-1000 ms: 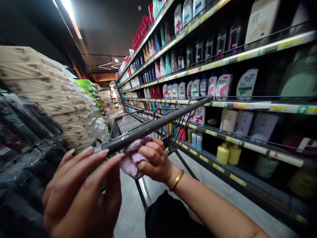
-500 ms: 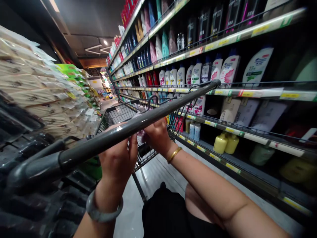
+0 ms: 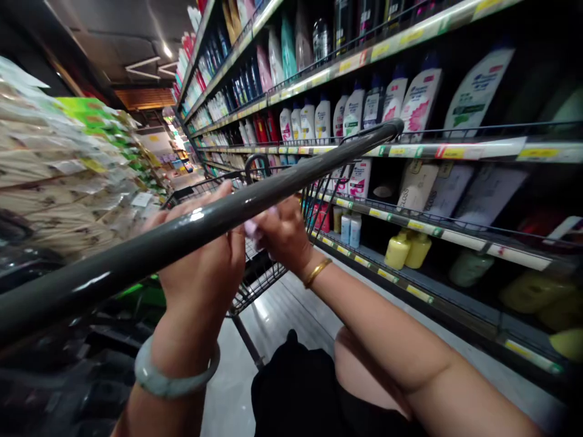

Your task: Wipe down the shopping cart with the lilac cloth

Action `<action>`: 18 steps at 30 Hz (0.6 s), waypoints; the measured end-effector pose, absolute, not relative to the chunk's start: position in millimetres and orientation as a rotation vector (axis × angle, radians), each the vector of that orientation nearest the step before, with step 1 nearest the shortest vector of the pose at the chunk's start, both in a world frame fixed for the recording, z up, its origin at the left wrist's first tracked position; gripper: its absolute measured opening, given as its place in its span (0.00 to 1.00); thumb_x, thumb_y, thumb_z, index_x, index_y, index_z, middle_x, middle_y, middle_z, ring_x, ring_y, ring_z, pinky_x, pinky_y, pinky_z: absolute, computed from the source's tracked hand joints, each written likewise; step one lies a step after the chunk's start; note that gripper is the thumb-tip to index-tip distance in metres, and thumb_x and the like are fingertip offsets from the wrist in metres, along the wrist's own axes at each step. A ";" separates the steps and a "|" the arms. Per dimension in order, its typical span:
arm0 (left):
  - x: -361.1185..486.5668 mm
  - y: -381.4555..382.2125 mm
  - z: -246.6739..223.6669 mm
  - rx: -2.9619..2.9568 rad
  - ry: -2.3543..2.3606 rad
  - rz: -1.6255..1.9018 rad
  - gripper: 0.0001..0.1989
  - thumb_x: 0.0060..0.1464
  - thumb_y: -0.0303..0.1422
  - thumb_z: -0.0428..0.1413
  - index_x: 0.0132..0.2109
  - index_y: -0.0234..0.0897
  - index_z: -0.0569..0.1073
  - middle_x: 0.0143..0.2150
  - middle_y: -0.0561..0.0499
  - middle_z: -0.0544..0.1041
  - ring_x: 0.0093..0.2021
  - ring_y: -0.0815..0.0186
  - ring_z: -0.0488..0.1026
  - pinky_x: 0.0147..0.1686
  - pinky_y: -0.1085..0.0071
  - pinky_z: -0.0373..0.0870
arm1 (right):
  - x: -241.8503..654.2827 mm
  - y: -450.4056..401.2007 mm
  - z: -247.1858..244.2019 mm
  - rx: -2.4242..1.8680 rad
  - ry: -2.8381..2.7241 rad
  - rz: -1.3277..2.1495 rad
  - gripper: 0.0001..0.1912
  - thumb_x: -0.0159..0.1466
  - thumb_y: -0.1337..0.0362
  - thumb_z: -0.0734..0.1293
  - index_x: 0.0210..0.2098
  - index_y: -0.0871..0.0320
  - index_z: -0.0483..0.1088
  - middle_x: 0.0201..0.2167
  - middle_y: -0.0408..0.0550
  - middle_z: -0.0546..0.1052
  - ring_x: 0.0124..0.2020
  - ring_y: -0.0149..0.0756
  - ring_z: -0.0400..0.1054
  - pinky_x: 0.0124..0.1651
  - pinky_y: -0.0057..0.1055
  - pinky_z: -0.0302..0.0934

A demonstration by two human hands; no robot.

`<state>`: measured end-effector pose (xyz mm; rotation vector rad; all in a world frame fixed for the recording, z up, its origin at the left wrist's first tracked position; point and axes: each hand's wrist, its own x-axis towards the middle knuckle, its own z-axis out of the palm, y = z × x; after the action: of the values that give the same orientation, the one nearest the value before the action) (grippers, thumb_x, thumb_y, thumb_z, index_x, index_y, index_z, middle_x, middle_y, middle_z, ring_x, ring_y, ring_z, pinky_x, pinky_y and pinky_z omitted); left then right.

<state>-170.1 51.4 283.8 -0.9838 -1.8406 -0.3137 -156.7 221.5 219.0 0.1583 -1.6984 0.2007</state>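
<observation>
The grey handle bar of a shopping cart (image 3: 150, 246) crosses the view at a slant. My left hand (image 3: 200, 273), with a pale bangle at its wrist, is under and behind the bar. Its fingers stretch out past the bar's far side, partly hidden by it, and seem to hold nothing. Beside it, my right hand (image 3: 286, 237) is closed, a gold bracelet at its wrist. Between its fingers shows a small pale purple thing (image 3: 253, 230), too blurred and covered to name. The wire cart basket (image 3: 257, 282) lies beyond both hands.
Shelves with shampoo bottles (image 3: 353, 112) and yellow pump bottles (image 3: 397, 250) line the right side. Stacked beige packages (image 3: 54, 182) and green packs (image 3: 86, 115) rise on the left. The shiny floor (image 3: 286, 309) runs ahead between them.
My left hand has moved left, away from the right hand, and its fingers have stretched out above the bar. The right hand keeps its pale purple thing. The view has shifted slightly.
</observation>
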 end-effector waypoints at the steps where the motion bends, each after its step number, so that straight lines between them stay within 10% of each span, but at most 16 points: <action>1: -172.6 53.0 282.7 -0.979 -1.849 -0.304 0.24 0.67 0.39 0.51 0.67 0.45 0.70 0.61 0.42 0.77 0.62 0.47 0.72 0.66 0.47 0.58 | -158.1 223.1 217.3 0.208 -1.675 0.173 0.09 0.70 0.65 0.66 0.45 0.49 0.79 0.47 0.49 0.74 0.51 0.41 0.67 0.58 0.39 0.65; 18: -175.7 67.7 277.3 -0.742 -1.993 -0.344 0.24 0.66 0.47 0.50 0.59 0.39 0.76 0.56 0.36 0.79 0.66 0.38 0.67 0.60 0.40 0.62 | -159.8 230.5 216.7 0.184 -1.596 0.381 0.09 0.68 0.61 0.68 0.48 0.47 0.77 0.48 0.49 0.72 0.53 0.43 0.68 0.58 0.44 0.67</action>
<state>-175.7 67.7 277.3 -0.7418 -1.9934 -0.3437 -159.8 230.5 216.7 0.1840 -1.5962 0.3805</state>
